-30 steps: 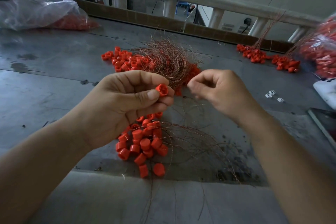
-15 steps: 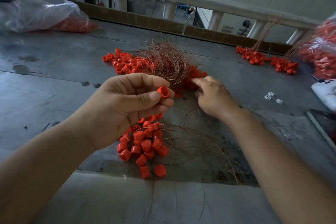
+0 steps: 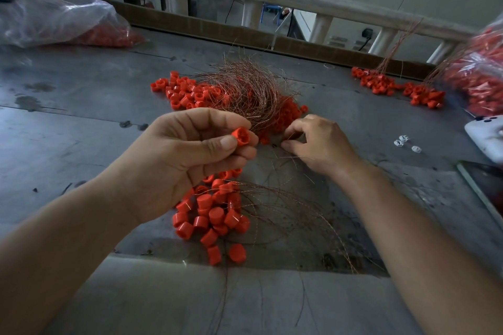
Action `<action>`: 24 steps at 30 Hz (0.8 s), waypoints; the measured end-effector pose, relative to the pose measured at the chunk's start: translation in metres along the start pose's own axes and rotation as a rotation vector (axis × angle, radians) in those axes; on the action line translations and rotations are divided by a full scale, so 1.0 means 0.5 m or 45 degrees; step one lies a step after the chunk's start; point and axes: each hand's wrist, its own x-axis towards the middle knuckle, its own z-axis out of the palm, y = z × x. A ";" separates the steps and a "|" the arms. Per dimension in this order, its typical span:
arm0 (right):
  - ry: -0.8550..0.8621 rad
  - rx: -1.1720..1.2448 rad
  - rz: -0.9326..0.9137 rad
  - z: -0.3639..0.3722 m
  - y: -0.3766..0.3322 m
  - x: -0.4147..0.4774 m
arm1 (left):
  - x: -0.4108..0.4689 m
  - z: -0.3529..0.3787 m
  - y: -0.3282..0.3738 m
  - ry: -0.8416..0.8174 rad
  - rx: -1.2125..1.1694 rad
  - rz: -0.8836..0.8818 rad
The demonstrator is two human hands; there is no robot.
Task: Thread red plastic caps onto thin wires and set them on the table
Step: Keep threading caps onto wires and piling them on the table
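Cap (image 3: 241, 136) of red plastic, pinched by its wall in your left hand (image 3: 179, 160) above the table (image 3: 81, 117) middle, should be light, stiff, slippery. Your right hand (image 3: 318, 144) curls at the springy thin wires (image 3: 253, 90); if it holds one, I cannot tell. Take a wire near its tip.

My left hand (image 3: 185, 160) hides part of the cap (image 3: 241, 136) it holds and the top of the near pile (image 3: 215, 215). My right hand (image 3: 318, 144) curls its fingertips under; whether they pinch anything, I cannot tell. The bag (image 3: 481, 76) at right is blurred and cut off.
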 end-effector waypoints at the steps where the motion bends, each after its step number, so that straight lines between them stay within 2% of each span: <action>1: 0.003 0.009 0.001 0.001 -0.001 -0.001 | 0.000 0.000 0.000 0.000 0.002 -0.001; 6: 0.057 0.151 0.078 -0.019 0.006 -0.008 | 0.001 -0.004 -0.001 -0.014 0.011 0.001; 9: 0.183 0.294 0.190 -0.050 0.021 -0.012 | 0.001 -0.004 -0.002 -0.023 0.020 0.001; 12: 0.282 0.626 0.254 -0.083 0.020 -0.018 | 0.000 -0.004 -0.003 -0.027 0.029 -0.005; 15: 0.211 1.088 0.233 -0.105 -0.013 -0.031 | -0.001 -0.003 -0.002 -0.016 0.030 -0.007; 17: 0.103 1.251 0.173 -0.108 -0.040 -0.039 | -0.001 -0.004 -0.002 -0.003 0.035 -0.008; 24: -0.044 1.371 0.012 -0.097 -0.092 -0.058 | 0.001 -0.005 -0.002 0.010 0.065 -0.026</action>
